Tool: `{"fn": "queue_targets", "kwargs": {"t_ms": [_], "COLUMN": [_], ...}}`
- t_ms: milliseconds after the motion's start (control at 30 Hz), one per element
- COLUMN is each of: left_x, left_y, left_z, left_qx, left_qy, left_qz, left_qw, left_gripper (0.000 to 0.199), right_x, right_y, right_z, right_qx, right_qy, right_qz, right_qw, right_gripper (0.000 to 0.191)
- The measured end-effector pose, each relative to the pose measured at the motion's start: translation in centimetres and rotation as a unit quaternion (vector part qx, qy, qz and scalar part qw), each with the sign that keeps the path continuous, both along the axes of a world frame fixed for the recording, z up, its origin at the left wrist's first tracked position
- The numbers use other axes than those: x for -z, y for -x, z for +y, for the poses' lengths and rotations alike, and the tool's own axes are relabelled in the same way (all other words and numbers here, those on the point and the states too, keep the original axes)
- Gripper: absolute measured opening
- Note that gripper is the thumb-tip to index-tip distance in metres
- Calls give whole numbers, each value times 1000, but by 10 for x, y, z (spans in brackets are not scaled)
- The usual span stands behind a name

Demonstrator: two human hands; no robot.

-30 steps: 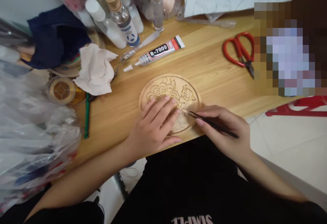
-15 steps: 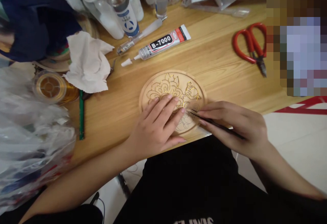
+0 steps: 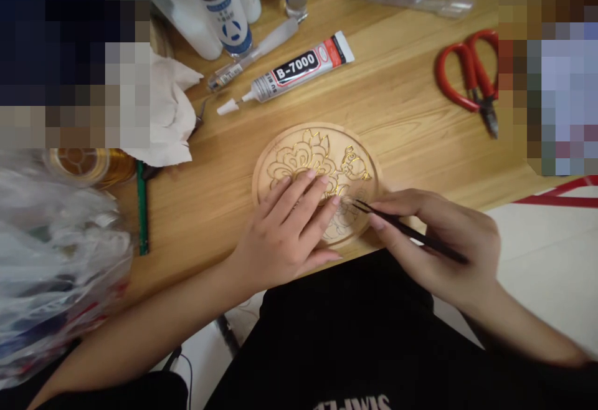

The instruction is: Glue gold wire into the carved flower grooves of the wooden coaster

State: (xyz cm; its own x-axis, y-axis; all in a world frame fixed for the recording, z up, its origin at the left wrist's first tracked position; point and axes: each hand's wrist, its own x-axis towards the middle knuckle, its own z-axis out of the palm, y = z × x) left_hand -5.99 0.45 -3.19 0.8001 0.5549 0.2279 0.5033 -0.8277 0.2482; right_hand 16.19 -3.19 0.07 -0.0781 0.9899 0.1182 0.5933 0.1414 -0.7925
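Note:
A round wooden plaque (image 3: 260, 173) lies near the table's front edge, drawn with a flower pattern. Gold wire (image 3: 295, 154) follows the large flower and a smaller figure at the upper right; the lower right part shows only pencil-like lines. My left hand (image 3: 292, 229) rests flat on the plaque, fingers spread, covering its lower left. In my right hand (image 3: 439, 242) is a pair of black tweezers (image 3: 411, 230), pinched between thumb and fingers. Their tips are slightly apart over the drawn lines, just right of my left fingers. Whether they hold any wire cannot be seen.
A B-7000 glue tube (image 3: 303, 66) lies behind the plaque, beside a clear pen-like tool (image 3: 261, 48) and a labelled bottle (image 3: 228, 20). Red-handled pliers (image 3: 471, 73) are at right. Crumpled tissue (image 3: 172, 111), a gold wire spool (image 3: 84, 164) and plastic bags (image 3: 60, 260) occupy the left.
My right hand has drawn back slightly to the right, and the tweezer tips have moved away from my left fingers and opened a little. My left hand stays in place.

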Motion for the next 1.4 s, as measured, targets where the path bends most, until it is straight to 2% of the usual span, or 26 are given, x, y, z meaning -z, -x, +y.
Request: {"fn": "queue_targets", "kwargs": {"t_ms": [100, 300, 400, 533, 667, 800, 867, 933, 1033, 1200, 1300, 1400], "left_x": [1, -1, -3, -8, -20, -28, -29, -29, -28, -18, -9, -3], "left_y": [0, 3, 4, 4, 4, 5, 5, 5, 2, -5, -7, -8], "left_z": [0, 1, 2, 1, -18, -51, -63, -66, -51, 0, 21, 26], "left_qx": [-1, -11, -70, -133, -153, -159, -150, -152, -152, -119, -100, -88], "left_qy": [4, 23, 22, 82, 104, 78, 57, 25, -4, -44, -13, 26], "left_qz": [-3, -39, -45, -71, -52, -13, -10, -13, -12, -20, -20, -45], "left_qw": [1000, 999, 996, 985, 981, 984, 987, 988, 988, 992, 995, 995], "left_gripper": [66, 66, 66, 62, 58, 55, 50, 45, 43, 44, 49, 54], "right_x": [0, 1, 2, 3, 4, 11, 16, 21, 27, 34, 36, 34], "right_y": [10, 18, 18, 13, 4, -3, -5, -6, -5, -2, -2, -1], "right_z": [-9, -16, -15, -10, -6, -1, 5, 12, 23, 33, 35, 36], "right_qx": [50, 68, 77, 78, 112, 152, 152, 125, 60, 4, -4, -4], "right_qy": [24, 18, 21, 27, -9, -42, -58, -81, -128, -144, -129, -120], "right_qz": [-2, -3, 4, 38, 66, 66, 65, 64, 51, 43, 51, 62], "right_qw": [998, 998, 997, 996, 992, 985, 985, 987, 989, 989, 990, 991], "right_gripper": [17, 20, 17, 15, 18, 20, 19, 20, 23, 26, 26, 27]}}
